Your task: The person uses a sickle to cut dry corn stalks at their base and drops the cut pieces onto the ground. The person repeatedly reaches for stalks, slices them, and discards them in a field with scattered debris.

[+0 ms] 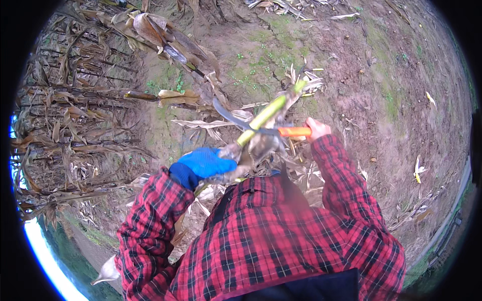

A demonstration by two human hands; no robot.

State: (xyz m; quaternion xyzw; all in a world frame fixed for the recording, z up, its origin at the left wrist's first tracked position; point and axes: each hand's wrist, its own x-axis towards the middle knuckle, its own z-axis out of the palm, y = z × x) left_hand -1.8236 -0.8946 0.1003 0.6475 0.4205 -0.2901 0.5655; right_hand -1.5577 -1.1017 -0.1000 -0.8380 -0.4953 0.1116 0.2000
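Observation:
In a blue glove, my left hand [208,163] is closed around a corn stalk [268,113], whose yellow-green length slants up and to the right, with dry brown husk near the grip. My bare right hand [317,129] is wrapped around the orange handle of a sickle [295,131]. Its dark curved blade [228,114] crosses the stalk just above my left hand, the tip reaching out to the left. Whether the blade has cut into the stalk I cannot tell. Slight blur covers the stalk and the husk.
Dry corn plants [65,113] stand in rows along the left. A bent stalk with a withered ear [153,30] leans in at the upper left. Dry leaves [201,124] litter the brown soil [361,100], which has patches of green growth.

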